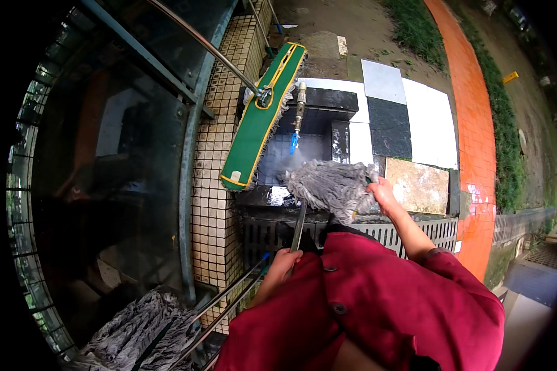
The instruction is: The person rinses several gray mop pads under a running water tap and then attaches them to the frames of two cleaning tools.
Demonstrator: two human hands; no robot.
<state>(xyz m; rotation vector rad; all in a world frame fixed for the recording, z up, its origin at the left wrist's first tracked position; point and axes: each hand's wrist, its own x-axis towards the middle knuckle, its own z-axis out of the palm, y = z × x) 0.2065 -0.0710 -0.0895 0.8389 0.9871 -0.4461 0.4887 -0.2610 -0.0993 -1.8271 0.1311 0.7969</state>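
Observation:
My left hand is closed around the metal pole of a flat mop, low in front of my body. Farther out, my right hand grips the end of the grey string mop head. That mop head lies over the near right part of a tiled basin. A tap with a blue lever points towards it, and water sprays beside the mop's left end. Another flat mop with a green backing leans across the basin's left side, its metal pole running to the upper left.
On the left are a white-tiled wall and dark glass in a metal frame. At the lower left rests another grey mop head with poles. A drain grate crosses near my body. White and dark slabs border the basin; an orange path lies beyond.

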